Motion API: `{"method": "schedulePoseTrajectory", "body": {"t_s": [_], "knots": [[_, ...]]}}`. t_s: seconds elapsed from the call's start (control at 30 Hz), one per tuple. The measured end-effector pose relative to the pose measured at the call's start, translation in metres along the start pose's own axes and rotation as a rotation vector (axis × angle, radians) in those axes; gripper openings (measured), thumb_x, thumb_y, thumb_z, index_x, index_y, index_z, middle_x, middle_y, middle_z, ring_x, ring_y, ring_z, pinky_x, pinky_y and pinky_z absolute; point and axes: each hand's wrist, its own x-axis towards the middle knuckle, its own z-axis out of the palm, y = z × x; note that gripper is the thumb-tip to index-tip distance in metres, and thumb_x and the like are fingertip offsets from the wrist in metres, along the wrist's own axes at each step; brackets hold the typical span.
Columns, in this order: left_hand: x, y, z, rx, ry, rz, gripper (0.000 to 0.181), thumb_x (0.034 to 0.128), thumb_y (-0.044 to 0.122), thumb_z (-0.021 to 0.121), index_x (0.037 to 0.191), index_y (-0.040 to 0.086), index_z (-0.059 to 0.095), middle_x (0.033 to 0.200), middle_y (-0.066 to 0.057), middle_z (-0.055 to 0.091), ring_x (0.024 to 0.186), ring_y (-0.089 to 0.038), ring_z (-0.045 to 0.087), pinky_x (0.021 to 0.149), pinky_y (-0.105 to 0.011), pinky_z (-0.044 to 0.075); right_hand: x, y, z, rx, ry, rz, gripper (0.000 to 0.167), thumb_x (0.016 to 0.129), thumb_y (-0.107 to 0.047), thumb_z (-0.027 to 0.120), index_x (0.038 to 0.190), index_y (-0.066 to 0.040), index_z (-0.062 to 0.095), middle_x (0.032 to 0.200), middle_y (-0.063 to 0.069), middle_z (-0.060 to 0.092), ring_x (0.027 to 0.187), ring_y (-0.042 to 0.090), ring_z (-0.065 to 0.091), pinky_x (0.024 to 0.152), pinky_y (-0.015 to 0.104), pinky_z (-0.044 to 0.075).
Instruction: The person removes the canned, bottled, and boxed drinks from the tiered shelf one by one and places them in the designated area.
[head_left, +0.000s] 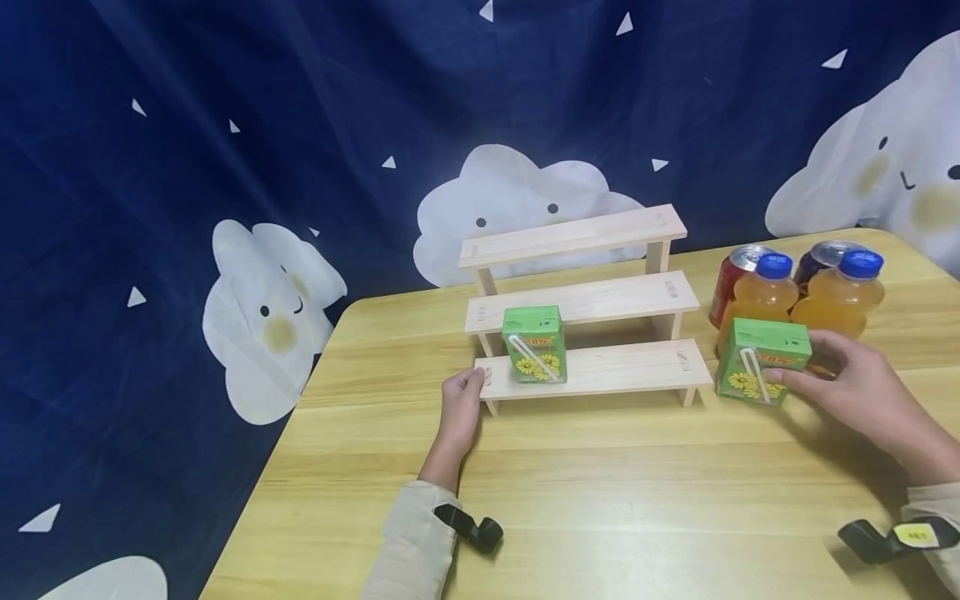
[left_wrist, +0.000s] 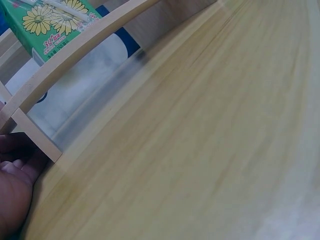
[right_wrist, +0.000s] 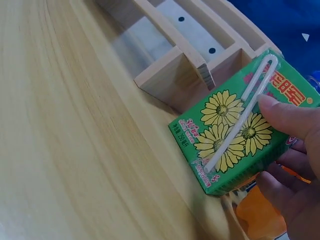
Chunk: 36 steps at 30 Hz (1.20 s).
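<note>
In the head view, my right hand (head_left: 862,383) grips a green juice box (head_left: 761,358) with yellow flowers and a white straw, to the right of the wooden tiered rack (head_left: 630,367). Up close in the right wrist view, the thumb lies across the front of this juice box (right_wrist: 235,125) and the fingers go behind it. My left hand (head_left: 461,408) holds the left end of the rack's lowest step, thumb on top; its fingers (left_wrist: 20,165) are partly hidden behind the leg. A second green juice box (head_left: 536,346) stands upright on that step, towards the left.
Behind the held box stand two orange drink bottles (head_left: 840,304) with blue caps. A red can (head_left: 731,279) and a dark can (head_left: 813,262) are at the back. The wooden table (head_left: 585,500) ends at a blue cloud-patterned curtain (head_left: 315,125).
</note>
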Motion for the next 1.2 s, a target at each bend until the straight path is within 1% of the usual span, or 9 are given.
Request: {"method": "schedulePoseTrajectory", "body": {"t_s": [0.1,0.2,0.3,0.33,0.4,0.57,0.77,1.03,1.2], "knots": [[0.0,0.0,0.0,0.001,0.004,0.002,0.036,0.0968,0.011,0.044,0.061,0.007,0.044,0.07,0.0,0.051,0.075,-0.011,0.047,0.074,-0.024,0.044,0.0,-0.002,-0.002,0.011,-0.001,0.013,0.068,0.084,-0.033,0.071,0.132,0.006,0.043,0.121,0.033,0.052,0.109,0.057,0.046,0.061,0.008,0.043],[0.0,0.0,0.001,0.0,0.002,0.004,0.037,0.0969,0.011,0.044,0.06,0.008,0.042,0.067,0.0,0.048,0.073,-0.011,0.045,0.072,-0.024,0.043,0.0,-0.005,-0.005,0.039,0.024,0.024,0.072,0.082,-0.035,0.072,0.135,0.004,0.041,0.119,0.016,0.057,0.097,0.02,0.065,0.062,0.007,0.044],[0.0,0.0,0.001,-0.005,0.005,0.003,0.037,0.0969,0.01,0.044,0.06,0.008,0.043,0.068,0.001,0.05,0.073,-0.011,0.046,0.072,-0.024,0.043,-0.002,-0.008,-0.009,0.075,0.057,0.02,0.073,0.082,-0.034,0.073,0.138,0.0,0.041,0.11,-0.015,0.054,0.083,-0.019,0.05,0.063,0.002,0.04],[0.0,-0.001,0.001,-0.003,0.006,0.003,0.037,0.0969,0.011,0.044,0.06,0.008,0.043,0.068,0.001,0.05,0.073,-0.011,0.046,0.072,-0.024,0.043,-0.002,-0.01,-0.01,0.084,0.065,0.018,0.072,0.082,-0.034,0.073,0.138,-0.001,0.041,0.111,-0.016,0.053,0.081,-0.026,0.04,0.063,0.001,0.039],[0.0,-0.001,0.0,-0.002,0.009,0.002,0.037,0.0968,0.011,0.045,0.06,0.008,0.044,0.068,0.001,0.05,0.073,-0.011,0.046,0.072,-0.024,0.043,-0.003,-0.015,-0.012,0.095,0.082,0.014,0.07,0.082,-0.034,0.072,0.139,-0.004,0.042,0.109,-0.025,0.049,0.081,-0.027,0.04,0.064,0.0,0.039],[0.0,-0.002,0.0,0.007,0.008,-0.004,0.037,0.097,0.011,0.044,0.06,0.008,0.044,0.069,0.001,0.051,0.074,-0.011,0.047,0.073,-0.024,0.043,-0.006,-0.033,-0.014,0.216,0.182,0.0,0.051,0.085,-0.025,0.07,0.13,-0.01,0.052,0.105,-0.029,0.052,0.084,-0.024,0.048,0.068,-0.001,0.04],[0.0,-0.001,0.0,0.01,0.007,-0.001,0.037,0.0971,0.012,0.044,0.06,0.008,0.044,0.069,0.001,0.051,0.074,-0.012,0.047,0.073,-0.024,0.043,-0.007,-0.054,-0.014,0.336,0.285,-0.025,0.043,0.085,-0.014,0.07,0.126,-0.012,0.057,0.104,-0.027,0.057,0.092,-0.018,0.052,0.074,-0.002,0.039],[0.0,-0.001,0.0,0.018,0.015,-0.004,0.037,0.0967,0.012,0.045,0.06,0.009,0.044,0.071,0.001,0.052,0.075,-0.011,0.048,0.074,-0.024,0.044,-0.008,-0.072,-0.002,0.34,0.248,-0.134,0.04,0.083,-0.005,0.07,0.121,-0.007,0.057,0.105,-0.025,0.059,0.093,-0.015,0.056,0.075,0.0,0.041],[0.0,-0.001,0.001,0.013,0.015,-0.002,0.037,0.0967,0.011,0.045,0.06,0.008,0.044,0.071,0.0,0.053,0.075,-0.011,0.048,0.074,-0.024,0.044,-0.007,-0.085,0.009,0.319,0.178,-0.143,0.043,0.083,-0.01,0.071,0.123,-0.004,0.055,0.106,-0.021,0.058,0.091,-0.015,0.056,0.075,0.001,0.042]]}}
